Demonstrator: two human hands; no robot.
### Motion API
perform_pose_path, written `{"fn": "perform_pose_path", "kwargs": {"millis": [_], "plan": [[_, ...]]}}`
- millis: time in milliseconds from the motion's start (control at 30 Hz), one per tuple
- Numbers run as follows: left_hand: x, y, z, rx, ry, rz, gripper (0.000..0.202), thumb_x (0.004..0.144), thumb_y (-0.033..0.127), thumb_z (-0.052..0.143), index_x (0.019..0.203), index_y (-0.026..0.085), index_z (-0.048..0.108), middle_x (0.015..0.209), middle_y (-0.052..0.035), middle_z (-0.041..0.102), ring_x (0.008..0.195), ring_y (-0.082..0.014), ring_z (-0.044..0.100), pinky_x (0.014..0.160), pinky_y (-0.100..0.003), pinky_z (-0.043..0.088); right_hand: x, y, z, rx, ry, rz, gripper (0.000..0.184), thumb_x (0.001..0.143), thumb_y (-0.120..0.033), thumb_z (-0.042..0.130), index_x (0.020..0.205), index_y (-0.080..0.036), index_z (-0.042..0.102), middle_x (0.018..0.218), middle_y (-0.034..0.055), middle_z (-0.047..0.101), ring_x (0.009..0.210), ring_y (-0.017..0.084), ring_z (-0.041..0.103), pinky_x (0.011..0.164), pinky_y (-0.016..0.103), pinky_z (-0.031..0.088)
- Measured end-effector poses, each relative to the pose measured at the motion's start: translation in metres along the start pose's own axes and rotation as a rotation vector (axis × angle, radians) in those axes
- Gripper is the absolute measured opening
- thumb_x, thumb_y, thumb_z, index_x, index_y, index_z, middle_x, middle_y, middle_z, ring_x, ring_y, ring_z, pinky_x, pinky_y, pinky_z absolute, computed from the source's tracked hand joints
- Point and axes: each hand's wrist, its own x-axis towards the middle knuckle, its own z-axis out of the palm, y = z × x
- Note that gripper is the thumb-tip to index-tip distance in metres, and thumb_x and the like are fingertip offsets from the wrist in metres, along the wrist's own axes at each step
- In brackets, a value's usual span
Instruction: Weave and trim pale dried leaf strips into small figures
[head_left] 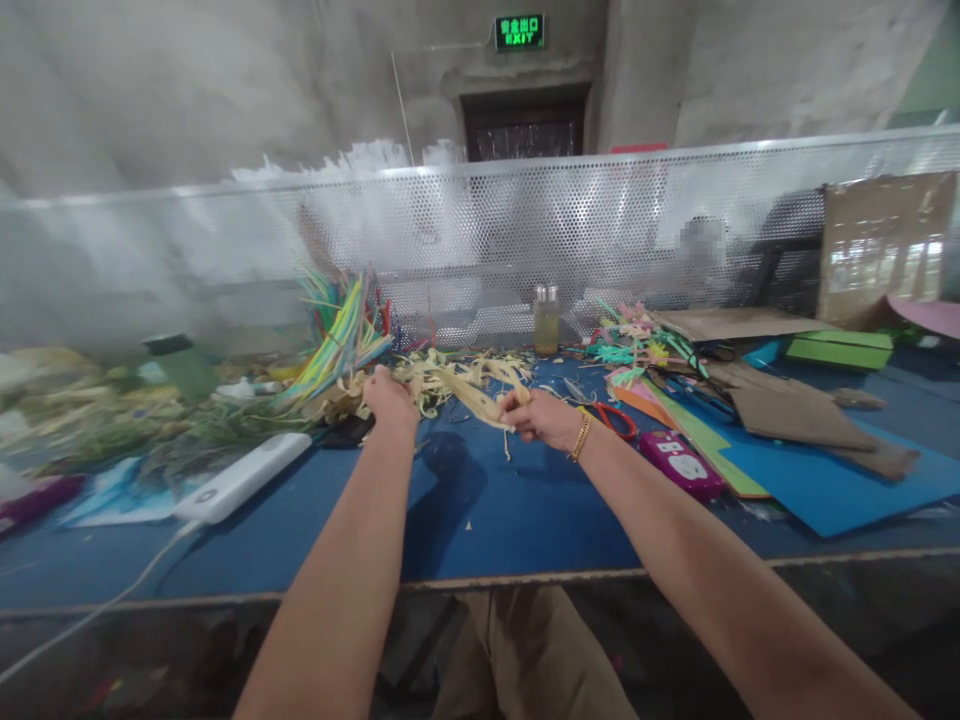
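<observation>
My right hand pinches one end of a pale yellowish strip, which looks like dried husk or curled paper. From the fingers the strip slants up and left, and a thin end dangles below them. My left hand is at the left edge of a heap of similar curly pale scraps. Its fingers are mostly hidden behind the back of the hand, so whether they grip anything does not show. Right of my right hand are red-handled scissors.
A white power strip with a cord lies left, near a bundle of coloured stems. A glass jar stands at the back, before a perforated metal screen. On the right are a purple case, blue sheet and brown cardboard.
</observation>
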Motion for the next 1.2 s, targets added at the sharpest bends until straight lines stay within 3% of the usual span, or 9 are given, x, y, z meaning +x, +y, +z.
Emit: {"fn": "perform_pose_path", "kwargs": {"millis": [100,167,267,367,533,700,833,967,1200], "plan": [[-0.018,-0.004,0.007,0.079,-0.047,-0.093,0.026,0.081,0.029,0.049,0.06,0.018,0.04,0.048,0.0068,0.036,0.038,-0.0046,0.033,0.038,-0.016,0.024,0.006,-0.002,-0.004,0.182,0.237,-0.006,0.022,0.059,-0.009,0.063,0.073,-0.018,0.049,0.046,-0.0101,0.039,0.037,0.002,0.029,0.036,0.016,0.027],[-0.037,-0.009,0.011,0.196,-0.232,-0.206,0.02,0.073,0.029,0.06,0.062,0.016,0.049,0.053,0.0029,0.048,0.042,-0.0066,0.044,0.041,-0.017,0.029,0.01,-0.001,-0.005,0.229,0.367,-0.029,0.023,0.06,-0.011,0.064,0.075,-0.019,0.048,0.046,-0.0101,0.039,0.036,0.002,0.028,0.036,0.017,0.028],[-0.066,-0.016,0.015,0.288,-0.669,-0.335,0.027,0.061,0.036,0.073,0.072,0.014,0.061,0.068,-0.0056,0.062,0.058,-0.0136,0.058,0.049,-0.021,0.039,0.014,0.004,-0.004,0.19,0.479,-0.099,0.024,0.06,-0.016,0.067,0.074,-0.019,0.047,0.044,-0.0107,0.037,0.036,0.003,0.029,0.035,0.017,0.028],[-0.085,-0.022,0.016,0.343,-0.857,-0.321,0.032,0.059,0.042,0.075,0.072,0.015,0.063,0.07,-0.0066,0.064,0.059,-0.014,0.058,0.051,-0.023,0.04,0.016,0.01,-0.002,0.084,0.481,-0.158,0.026,0.056,-0.02,0.071,0.071,-0.018,0.049,0.045,-0.0106,0.039,0.036,0.003,0.031,0.034,0.017,0.029],[-0.087,-0.026,0.016,0.363,-0.93,-0.184,0.025,0.055,0.031,0.078,0.065,0.015,0.061,0.061,-0.0031,0.06,0.05,-0.0106,0.05,0.048,-0.022,0.037,0.016,0.014,-0.001,-0.001,0.386,-0.137,0.026,0.056,-0.025,0.073,0.073,-0.016,0.055,0.047,-0.0088,0.044,0.036,0.002,0.031,0.033,0.017,0.032],[-0.081,-0.022,0.014,0.451,-0.991,-0.104,0.02,0.053,0.022,0.078,0.065,0.015,0.064,0.055,-0.0013,0.058,0.044,-0.0086,0.043,0.044,-0.021,0.03,0.016,0.011,-0.005,-0.067,0.444,-0.139,0.026,0.06,-0.027,0.073,0.079,-0.015,0.06,0.056,-0.0043,0.052,0.039,0.003,0.037,0.034,0.017,0.034],[-0.081,-0.023,0.014,0.444,-1.048,-0.103,0.027,0.046,0.015,0.08,0.065,0.016,0.062,0.059,-0.0023,0.061,0.048,-0.0115,0.05,0.046,-0.022,0.035,0.014,0.009,-0.003,-0.124,0.423,-0.18,0.033,0.055,-0.03,0.077,0.079,-0.016,0.06,0.063,-0.0032,0.056,0.045,0.004,0.043,0.035,0.015,0.032],[-0.082,-0.023,0.015,0.442,-1.121,-0.128,0.029,0.047,0.016,0.08,0.069,0.016,0.062,0.061,-0.0029,0.062,0.05,-0.0125,0.053,0.047,-0.023,0.038,0.016,0.01,-0.002,-0.084,0.437,-0.191,0.029,0.057,-0.032,0.075,0.07,-0.015,0.056,0.052,-0.0064,0.048,0.04,0.003,0.037,0.035,0.016,0.031],[-0.079,-0.013,0.015,0.478,-1.057,-0.197,0.021,0.058,0.022,0.075,0.069,0.015,0.058,0.061,-0.0007,0.06,0.052,-0.0105,0.053,0.053,-0.023,0.041,0.019,0.009,-0.005,0.065,0.434,-0.183,0.028,0.057,-0.031,0.075,0.07,-0.015,0.056,0.047,-0.008,0.043,0.037,0.002,0.032,0.034,0.016,0.027]]}}
